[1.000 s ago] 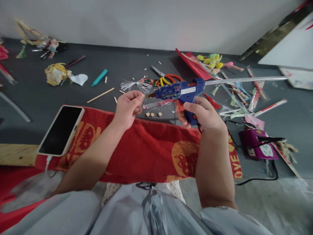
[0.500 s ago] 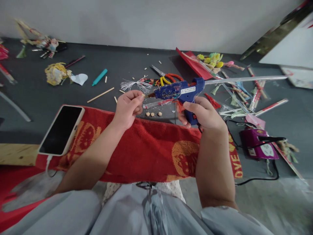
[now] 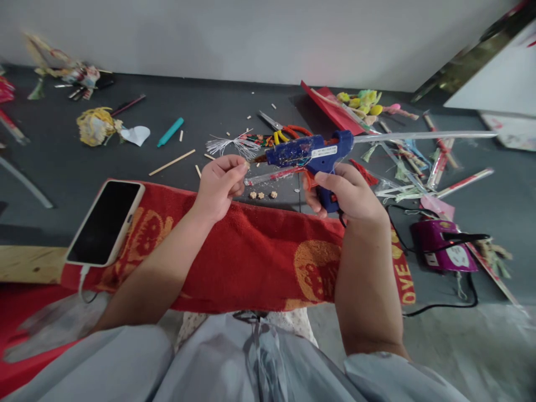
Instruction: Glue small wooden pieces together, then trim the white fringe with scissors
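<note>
Above the table [image 3: 196, 103], your left hand [image 3: 220, 187] pinched a small piece [image 3: 247, 165] between fingertips beside the glue gun [image 3: 320, 153], while your right hand [image 3: 349, 192] wrapped its grip, apparently to keep the tip steady.

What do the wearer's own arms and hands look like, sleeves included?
The left hand and right hand are bare, with no gloves; no watch or bracelet shows on either wrist. Both forearms are uncovered up to loose, pale grey-blue sleeves. The garment front is the same pale grey-blue, gathered in folds down the middle.
</note>
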Available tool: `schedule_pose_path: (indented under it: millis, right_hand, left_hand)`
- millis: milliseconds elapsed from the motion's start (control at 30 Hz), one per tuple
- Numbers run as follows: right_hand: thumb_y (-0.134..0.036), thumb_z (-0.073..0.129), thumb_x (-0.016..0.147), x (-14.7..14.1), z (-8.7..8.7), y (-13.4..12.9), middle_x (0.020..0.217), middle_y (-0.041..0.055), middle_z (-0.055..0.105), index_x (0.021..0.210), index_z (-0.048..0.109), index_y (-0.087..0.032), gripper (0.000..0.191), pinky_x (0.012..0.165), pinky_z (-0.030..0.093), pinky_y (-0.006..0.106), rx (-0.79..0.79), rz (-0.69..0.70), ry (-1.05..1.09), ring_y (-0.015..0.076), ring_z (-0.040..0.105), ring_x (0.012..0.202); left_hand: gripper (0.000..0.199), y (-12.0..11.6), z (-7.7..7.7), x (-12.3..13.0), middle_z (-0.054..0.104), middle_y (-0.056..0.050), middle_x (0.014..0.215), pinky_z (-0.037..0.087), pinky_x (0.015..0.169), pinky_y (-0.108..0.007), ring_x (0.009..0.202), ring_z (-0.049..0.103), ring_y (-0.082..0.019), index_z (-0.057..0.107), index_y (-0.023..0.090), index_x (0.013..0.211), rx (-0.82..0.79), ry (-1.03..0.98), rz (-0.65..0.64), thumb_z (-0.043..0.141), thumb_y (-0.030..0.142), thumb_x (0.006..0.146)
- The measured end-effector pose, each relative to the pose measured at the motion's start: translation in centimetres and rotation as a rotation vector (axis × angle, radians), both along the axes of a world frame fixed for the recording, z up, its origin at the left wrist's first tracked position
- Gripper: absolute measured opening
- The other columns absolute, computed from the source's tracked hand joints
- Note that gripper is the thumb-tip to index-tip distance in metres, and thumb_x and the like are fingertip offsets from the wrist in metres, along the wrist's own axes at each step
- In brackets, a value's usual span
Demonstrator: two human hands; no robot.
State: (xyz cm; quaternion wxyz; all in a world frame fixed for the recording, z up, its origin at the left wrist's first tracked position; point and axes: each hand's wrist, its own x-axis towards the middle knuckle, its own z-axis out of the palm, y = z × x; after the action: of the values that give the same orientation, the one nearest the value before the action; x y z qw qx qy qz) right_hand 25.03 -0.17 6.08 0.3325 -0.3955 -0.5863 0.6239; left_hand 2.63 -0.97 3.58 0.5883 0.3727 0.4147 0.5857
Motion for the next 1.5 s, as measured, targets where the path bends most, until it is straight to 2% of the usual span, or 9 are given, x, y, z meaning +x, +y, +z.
schedule_pose_path:
  millis: [167,600,833,1233,1367,1433,1500]
  right_hand:
    - [-0.045,0.064,0.08,0.0,0.0,0.0,0.047,-0.0034,0.055,0.07,0.053,-0.021,0.028,0.034,0.035,0.023,-0.014,0.019,-0.013,0.0082,0.045,0.034]
    - [-0.044,0.065,0.08,0.3,0.1,0.1,0.047,-0.0025,0.056,0.072,0.054,-0.021,0.027,0.034,0.035,0.022,-0.029,0.024,-0.019,0.0093,0.048,0.036]
    - [-0.039,0.062,0.081,0.1,0.0,0.0,0.047,-0.003,0.056,0.072,0.053,-0.02,0.023,0.034,0.035,0.021,0.001,0.02,-0.004,0.0086,0.048,0.036]
    - [-0.036,0.06,0.081,0.6,0.3,-0.1,0.048,-0.0021,0.057,0.074,0.056,-0.019,0.019,0.034,0.035,0.022,-0.032,0.028,-0.041,0.0088,0.047,0.035]
    - [-0.035,0.059,0.08,0.9,0.5,0.0,0.047,-0.0023,0.055,0.071,0.056,-0.02,0.018,0.036,0.035,0.024,0.055,-0.067,-0.075,0.0095,0.045,0.036]
    - [-0.035,0.059,0.079,1.1,0.3,0.4,0.05,-0.0024,0.054,0.069,0.053,-0.021,0.018,0.04,0.038,0.025,0.131,-0.2,-0.174,0.0105,0.047,0.039]
    - [-0.034,0.06,0.079,1.6,-0.1,1.1,0.055,-0.0013,0.055,0.071,0.053,-0.022,0.016,0.049,0.044,0.029,0.231,-0.37,-0.403,0.0133,0.052,0.047]
  left_hand:
    - [0.007,0.0,0.0,0.0,0.033,0.011,0.044,0.019,0.039,-0.017,0.036,0.022,-0.001,0.056,0.017,0.065,-0.025,0.029,0.012,0.061,0.016,0.069]
    - [0.014,0.0,0.2,0.0,0.027,0.011,0.043,0.019,0.04,-0.016,0.037,0.019,-0.001,0.054,0.017,0.063,-0.043,0.056,0.029,0.062,0.016,0.075]
    - [0.012,0.1,0.0,0.1,0.033,0.011,0.045,0.019,0.04,-0.016,0.036,0.021,-0.001,0.054,0.018,0.065,-0.029,0.051,0.015,0.062,0.016,0.073]
    - [0.009,0.2,-0.1,-0.1,0.03,0.011,0.042,0.017,0.038,-0.017,0.037,0.019,-0.001,0.056,0.018,0.064,-0.012,0.035,0.012,0.063,0.019,0.07]
    - [0.009,0.3,-0.2,-0.1,0.029,0.012,0.042,0.016,0.039,-0.018,0.036,0.018,-0.001,0.056,0.018,0.065,-0.023,0.042,0.021,0.063,0.019,0.07]
    - [0.01,0.4,-0.3,-0.1,0.028,0.012,0.042,0.016,0.04,-0.018,0.036,0.018,-0.001,0.056,0.018,0.065,-0.029,0.051,0.02,0.064,0.02,0.071]
    - [0.01,0.5,-0.5,-0.2,0.027,0.012,0.042,0.016,0.04,-0.018,0.037,0.018,-0.001,0.056,0.018,0.066,-0.029,0.054,0.013,0.064,0.021,0.07]
